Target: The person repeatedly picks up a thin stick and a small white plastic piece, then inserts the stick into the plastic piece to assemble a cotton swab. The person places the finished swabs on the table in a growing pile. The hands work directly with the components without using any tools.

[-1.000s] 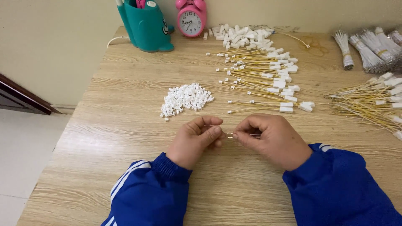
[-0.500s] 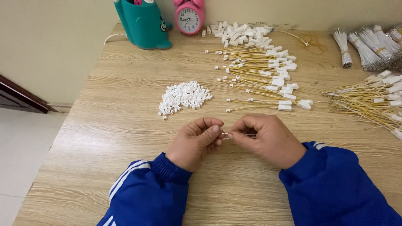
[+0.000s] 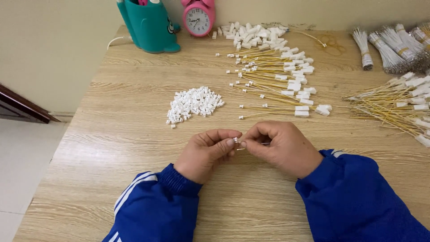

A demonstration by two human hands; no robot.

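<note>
Both hands meet over the near middle of the wooden table [image 3: 112, 148]. My left hand [image 3: 204, 152] pinches a tiny white plastic connector [image 3: 235, 140] between thumb and forefinger. My right hand [image 3: 282, 145] pinches the end of a thin yellow wire [image 3: 265, 144] right against that connector; most of the wire is hidden under the fingers. A heap of small white connectors [image 3: 193, 102] lies just beyond the left hand. Rows of yellow wires with white plugs [image 3: 277, 83] lie beyond the right hand.
A teal holder [image 3: 150, 24] and a pink alarm clock [image 3: 198, 18] stand at the back edge. A pile of larger white plugs [image 3: 253, 33] lies beside the clock. More yellow wires [image 3: 394, 105] and bundled white wires [image 3: 389, 45] fill the right side.
The hands stay together in the same spot, with only slight finger movement at the connector. The view has shifted a little.
</note>
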